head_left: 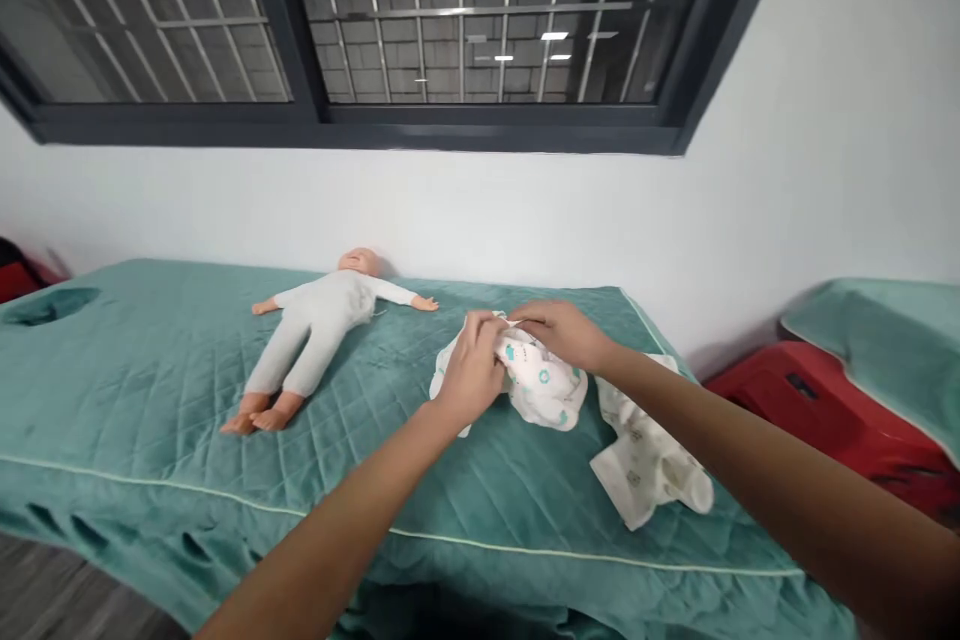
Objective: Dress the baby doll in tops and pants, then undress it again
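Observation:
Both hands are on a white baby garment (546, 388) with green and blue prints, bunched up over the green quilted bed cover. My left hand (476, 365) grips its left side, fingers curled into the cloth. At its upper edge, my right hand (562, 332) pinches the fabric between thumb and fingers. Under my right forearm lies a second white printed baby garment (649, 455), crumpled and partly covered from view. To the left, a baby doll (319, 320) in a pale bodysuit rests on its back, arms spread and feet toward me.
The green quilted cover (187, 360) drapes over the bed's front edge. A white wall and a barred window (480, 125) with a dark frame rise behind it. At the right stands a red plastic object (817, 410) beside another green cover (892, 340).

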`<state>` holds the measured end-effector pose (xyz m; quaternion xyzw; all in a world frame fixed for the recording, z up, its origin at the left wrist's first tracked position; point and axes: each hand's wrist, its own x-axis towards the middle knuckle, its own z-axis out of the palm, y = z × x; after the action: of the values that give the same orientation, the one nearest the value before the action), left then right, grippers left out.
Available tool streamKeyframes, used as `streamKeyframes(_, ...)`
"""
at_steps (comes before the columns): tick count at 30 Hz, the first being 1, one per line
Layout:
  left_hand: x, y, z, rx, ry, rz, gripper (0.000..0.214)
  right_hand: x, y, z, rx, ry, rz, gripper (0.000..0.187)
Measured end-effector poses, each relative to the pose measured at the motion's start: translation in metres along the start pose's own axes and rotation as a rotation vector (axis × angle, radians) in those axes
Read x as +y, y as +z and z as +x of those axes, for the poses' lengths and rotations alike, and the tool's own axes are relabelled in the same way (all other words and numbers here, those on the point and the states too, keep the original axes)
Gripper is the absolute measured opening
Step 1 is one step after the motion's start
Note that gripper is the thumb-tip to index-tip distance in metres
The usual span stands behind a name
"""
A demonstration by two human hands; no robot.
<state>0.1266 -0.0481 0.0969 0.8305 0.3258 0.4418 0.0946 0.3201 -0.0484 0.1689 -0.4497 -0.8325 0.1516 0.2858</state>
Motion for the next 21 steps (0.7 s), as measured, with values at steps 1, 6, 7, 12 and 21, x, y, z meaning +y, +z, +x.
streamKeyframes(1,0.007,0.006,0.003,0.077,0.016,-0.011,0.052,-0.007,-0.007,-0.010,0.025,-0.020,0.022,0.031)
streamKeyframes(6,0.028,0.011,0.015,0.171,0.132,-0.112,0.050,-0.034,-0.032,-0.044,0.057,-0.049,0.055,0.028)
streamKeyframes(7,0.032,0.007,0.017,0.152,0.141,-0.121,0.046,-0.037,-0.035,-0.048,0.032,-0.076,0.055,0.028)
streamKeyframes(12,0.040,-0.016,0.024,0.010,0.230,-0.104,0.010,-0.053,-0.036,-0.058,-0.032,-0.131,0.056,0.022)
streamKeyframes(21,0.046,-0.057,0.015,0.151,0.030,0.180,0.021,-0.062,-0.025,-0.083,-0.119,0.426,-0.071,0.052)
